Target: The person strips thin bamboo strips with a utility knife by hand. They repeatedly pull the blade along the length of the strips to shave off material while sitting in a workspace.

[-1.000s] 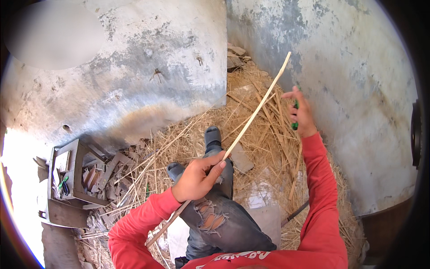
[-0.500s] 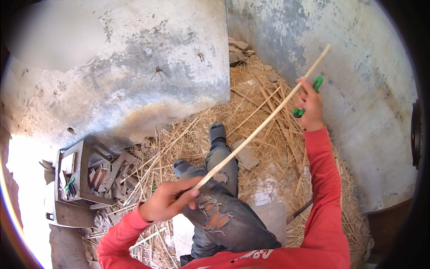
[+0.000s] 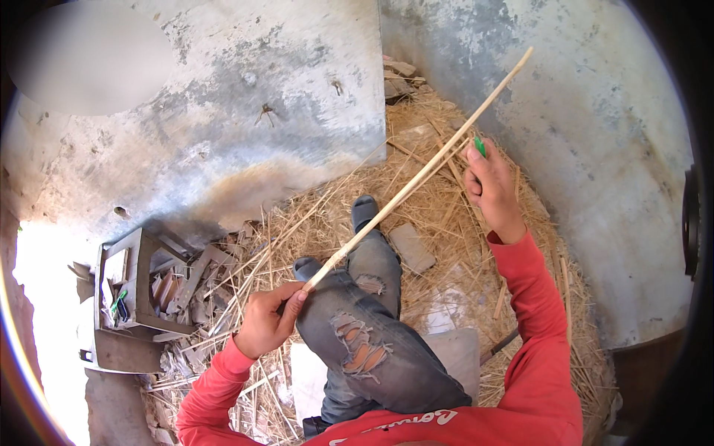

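A long, pale wooden stick (image 3: 483,102) slants from above my left knee up toward the wall at the far right. My left hand (image 3: 266,320) pinches its near end between thumb and fingers. Closed round a small green-handled knife (image 3: 480,146), my right hand (image 3: 492,192) is just right of the stick's upper half. Most of the knife is hidden in the fist, and its blade cannot be made out clearly. Whether the right fingers touch the stick is unclear.
Straw-like shavings and split strips (image 3: 439,215) cover the floor round my legs. An overturned wooden stool (image 3: 137,279) holding scraps and a green-and-black tool lies at left. A flat slab (image 3: 411,247) rests by my right foot. Worn walls (image 3: 312,111) stand ahead and at right.
My right hand has come down and left, and its fingers no longer wrap the stick as before. My left hand has dropped a little with the near end, and the stick's far tip is higher.
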Available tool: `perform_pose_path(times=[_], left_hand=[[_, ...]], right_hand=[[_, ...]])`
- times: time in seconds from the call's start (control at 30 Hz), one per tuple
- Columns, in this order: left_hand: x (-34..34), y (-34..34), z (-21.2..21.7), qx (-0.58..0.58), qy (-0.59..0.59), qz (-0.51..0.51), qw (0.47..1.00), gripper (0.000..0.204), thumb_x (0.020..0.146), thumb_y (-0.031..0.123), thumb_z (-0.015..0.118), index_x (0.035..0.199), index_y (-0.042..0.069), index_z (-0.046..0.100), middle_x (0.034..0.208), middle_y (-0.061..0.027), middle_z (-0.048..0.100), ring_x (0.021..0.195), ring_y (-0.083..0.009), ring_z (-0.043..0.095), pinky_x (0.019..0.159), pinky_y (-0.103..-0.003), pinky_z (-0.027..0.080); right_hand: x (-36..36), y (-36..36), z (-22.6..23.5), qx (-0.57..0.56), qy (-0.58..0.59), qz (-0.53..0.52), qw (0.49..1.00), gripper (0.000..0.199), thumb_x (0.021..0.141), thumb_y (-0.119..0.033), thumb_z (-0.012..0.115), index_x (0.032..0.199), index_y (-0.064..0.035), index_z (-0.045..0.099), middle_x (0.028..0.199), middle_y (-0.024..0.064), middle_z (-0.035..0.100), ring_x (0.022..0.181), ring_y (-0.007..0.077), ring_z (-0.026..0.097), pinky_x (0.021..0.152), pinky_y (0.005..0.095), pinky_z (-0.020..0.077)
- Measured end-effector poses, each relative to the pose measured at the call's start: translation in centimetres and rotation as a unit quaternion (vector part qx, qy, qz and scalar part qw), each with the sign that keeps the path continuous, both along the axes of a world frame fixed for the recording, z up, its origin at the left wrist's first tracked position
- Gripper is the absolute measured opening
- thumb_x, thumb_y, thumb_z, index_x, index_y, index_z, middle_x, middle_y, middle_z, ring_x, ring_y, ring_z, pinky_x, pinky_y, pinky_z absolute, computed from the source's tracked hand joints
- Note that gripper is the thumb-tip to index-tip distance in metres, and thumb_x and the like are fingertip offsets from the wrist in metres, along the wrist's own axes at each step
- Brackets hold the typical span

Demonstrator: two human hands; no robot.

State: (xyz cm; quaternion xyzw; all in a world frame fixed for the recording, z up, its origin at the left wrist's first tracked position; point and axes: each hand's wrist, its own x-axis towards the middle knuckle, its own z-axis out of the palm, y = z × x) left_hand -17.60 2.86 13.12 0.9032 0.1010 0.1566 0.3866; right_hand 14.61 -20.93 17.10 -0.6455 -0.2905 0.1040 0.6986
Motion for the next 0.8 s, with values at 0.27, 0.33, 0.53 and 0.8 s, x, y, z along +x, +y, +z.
perform_pose_path(times=[0.27, 0.33, 0.53, 0.8], left_hand=[[0.2, -0.2, -0.2, 0.023, -0.019, 0.013, 0.999, 0.020, 0.097, 0.011, 0.068, 0.109, -0.004, 0.072, 0.067, -0.0155, 0.064, 0.055, -0.0155, 0.058, 0.053, -0.030, 0.046], [0.2, -0.2, -0.3, 0.052, -0.029, 0.019, 0.998, 0.017, 0.094, 0.009, 0.071, 0.107, -0.003, 0.073, 0.068, -0.0170, 0.065, 0.052, -0.0221, 0.063, 0.050, -0.032, 0.047], [0.5, -0.2, -0.1, 0.124, -0.050, -0.010, 0.991, 0.017, 0.091, 0.008, 0.074, 0.105, -0.003, 0.073, 0.069, -0.0174, 0.066, 0.053, -0.0284, 0.064, 0.050, -0.036, 0.049], [2.0, -0.2, -0.6, 0.160, -0.103, -0.023, 0.982, 0.014, 0.091, 0.002, 0.071, 0.102, -0.005, 0.072, 0.064, -0.0164, 0.061, 0.049, -0.0240, 0.059, 0.048, -0.033, 0.045]], right_hand=[[0.9, -1.7, -1.0, -0.238, -0.205, 0.013, 0.949, 0.054, 0.107, -0.047, 0.049, 0.124, 0.0037, 0.061, 0.079, 0.0063, 0.056, 0.075, 0.0161, 0.055, 0.073, 0.0325, 0.0474], [1.2, -1.4, -1.2, -0.226, -0.204, -0.030, 0.952, 0.055, 0.107, -0.049, 0.047, 0.109, 0.0040, 0.064, 0.075, 0.0072, 0.056, 0.071, 0.0182, 0.054, 0.069, 0.0365, 0.0459], [2.8, -0.6, -1.2, -0.256, -0.205, -0.115, 0.938, 0.069, 0.107, -0.054, 0.041, 0.066, 0.0009, 0.052, 0.054, 0.0082, 0.044, 0.052, 0.0194, 0.044, 0.054, 0.0437, 0.0348], [2.6, 1.0, -2.0, -0.223, -0.167, -0.093, 0.956, 0.070, 0.108, -0.052, 0.040, 0.066, 0.0022, 0.051, 0.052, 0.0129, 0.041, 0.048, 0.0245, 0.040, 0.052, 0.0446, 0.0321]])
